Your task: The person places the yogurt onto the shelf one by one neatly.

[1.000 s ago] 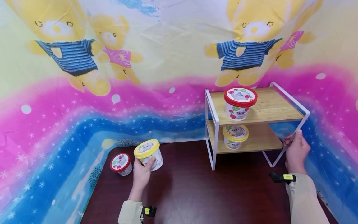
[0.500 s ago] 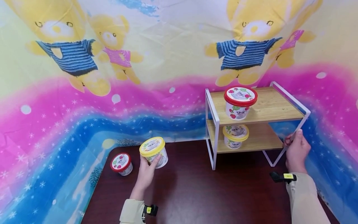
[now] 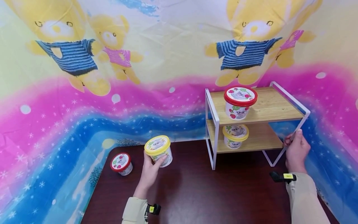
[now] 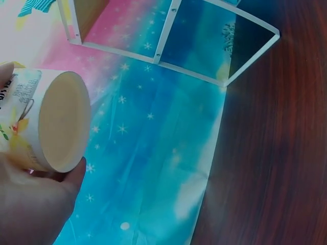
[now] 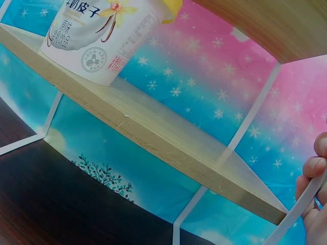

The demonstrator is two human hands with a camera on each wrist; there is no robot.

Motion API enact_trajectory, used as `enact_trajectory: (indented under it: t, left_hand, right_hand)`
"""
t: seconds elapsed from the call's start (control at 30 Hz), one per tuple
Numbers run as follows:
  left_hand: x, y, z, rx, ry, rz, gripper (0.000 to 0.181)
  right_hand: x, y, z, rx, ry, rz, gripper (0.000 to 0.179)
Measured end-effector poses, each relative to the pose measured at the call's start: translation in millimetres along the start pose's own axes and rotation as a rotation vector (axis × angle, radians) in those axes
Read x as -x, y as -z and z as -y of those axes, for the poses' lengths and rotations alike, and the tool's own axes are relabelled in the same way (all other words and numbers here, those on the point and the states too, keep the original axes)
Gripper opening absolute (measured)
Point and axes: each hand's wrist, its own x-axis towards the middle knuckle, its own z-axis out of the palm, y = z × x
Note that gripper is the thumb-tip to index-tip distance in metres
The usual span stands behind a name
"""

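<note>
My left hand point(image 3: 151, 171) grips a white tub with a yellow lid point(image 3: 158, 149), thumb on its near side, and holds it up over the dark table. In the left wrist view the pale round base of this tub point(image 4: 65, 121) faces the camera. At the right, my right hand point(image 3: 297, 151) holds the white metal leg of a two-tier shelf point(image 3: 282, 107), its fingers curled round the bar in the right wrist view. A red-lidded tub point(image 3: 240, 101) stands on the upper board. Another yellow-lidded tub point(image 3: 235, 137) stands on the lower board.
A second red-lidded tub point(image 3: 121, 164) stands on the dark wooden table point(image 3: 195, 193) near its left back corner. Behind the table hangs a printed cloth point(image 3: 173, 62) with bears and snowflakes, which also covers both sides.
My left hand has carried the yellow-lidded tub rightward and slightly upward, away from the red-lidded tub on the table. My right hand stays on the shelf leg.
</note>
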Motion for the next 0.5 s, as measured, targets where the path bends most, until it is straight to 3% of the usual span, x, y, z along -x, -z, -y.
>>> enact_trajectory:
  t: [0.23, 0.5]
  left_hand:
    - [-0.8, -4.4, -1.1, -0.027, -0.002, -0.071, 0.07]
    - [-1.3, -11.8, -2.4, -0.027, 0.001, -0.073, 0.07]
  right_hand:
    - [0.7, 0, 0, -0.003, 0.006, 0.0, 0.053]
    - [-0.8, 0, 0, -0.015, -0.009, 0.003, 0.053]
